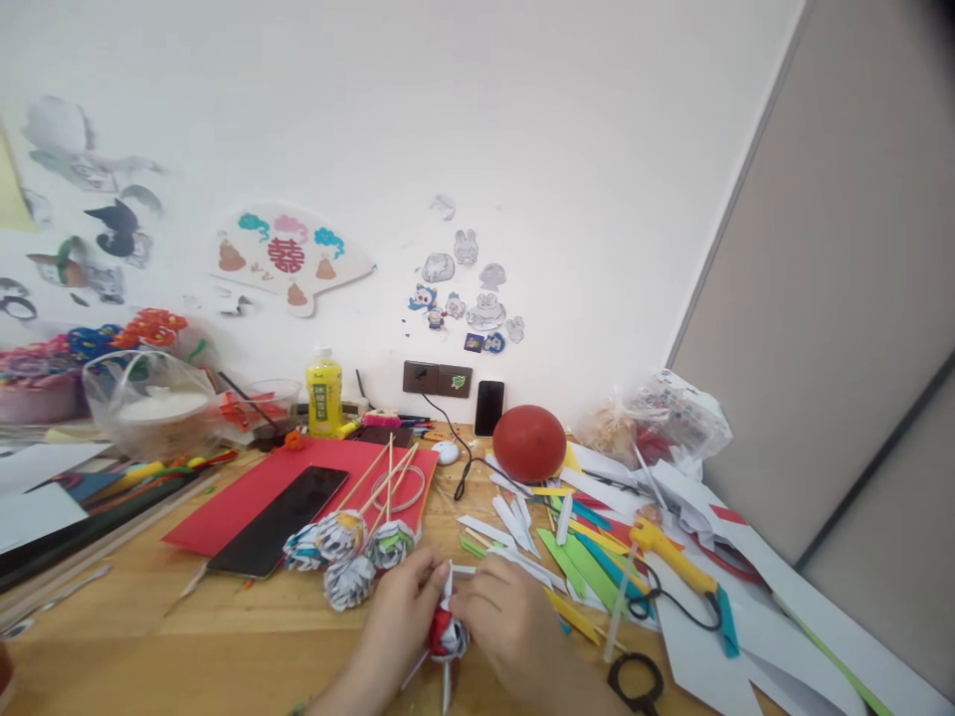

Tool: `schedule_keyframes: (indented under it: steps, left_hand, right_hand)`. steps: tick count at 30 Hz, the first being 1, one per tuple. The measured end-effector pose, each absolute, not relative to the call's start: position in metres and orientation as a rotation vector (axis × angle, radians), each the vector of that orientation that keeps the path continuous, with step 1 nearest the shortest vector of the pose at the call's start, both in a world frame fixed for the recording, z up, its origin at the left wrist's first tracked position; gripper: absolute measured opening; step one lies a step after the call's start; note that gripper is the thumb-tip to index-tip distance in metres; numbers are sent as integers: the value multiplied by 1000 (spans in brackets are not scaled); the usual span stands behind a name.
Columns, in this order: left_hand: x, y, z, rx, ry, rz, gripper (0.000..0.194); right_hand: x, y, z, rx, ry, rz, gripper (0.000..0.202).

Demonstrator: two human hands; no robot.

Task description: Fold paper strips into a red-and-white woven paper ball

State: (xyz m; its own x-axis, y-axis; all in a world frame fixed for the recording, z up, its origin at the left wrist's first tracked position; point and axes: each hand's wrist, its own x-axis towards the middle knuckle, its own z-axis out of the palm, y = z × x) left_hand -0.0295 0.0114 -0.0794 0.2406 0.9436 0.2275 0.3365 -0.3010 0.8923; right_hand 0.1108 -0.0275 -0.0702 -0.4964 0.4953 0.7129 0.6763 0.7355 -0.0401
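Near the front edge of the table, a small red and white paper flower (449, 636) sits between my two hands, with thin white paper strips sticking out below it. My left hand (407, 602) grips its left side, thumb and fingers pinched near a folded white strip (448, 582) at the top. From the right, my right hand (507, 612) closes its fingers on the same flower. Part of it is hidden behind my fingers. Just left of my hands lie several finished-looking paper flowers (349, 582) on wooden sticks.
A black phone (280, 522) and red sheets (216, 507) lie left. To the right are paper strips (514, 522), a yellow glue gun (675, 557) with its cord, and a black ring handle (637, 679). A red balloon (529, 443) and yellow bottle (323, 393) stand behind.
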Motion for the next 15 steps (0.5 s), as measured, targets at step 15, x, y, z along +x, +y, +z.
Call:
schedule_keyframes:
  steps: [15]
  left_hand:
    - [-35,12,-81,1933,1244,1162,23]
  right_hand:
    - [110,-34,-72,-867,-2220,-210,29]
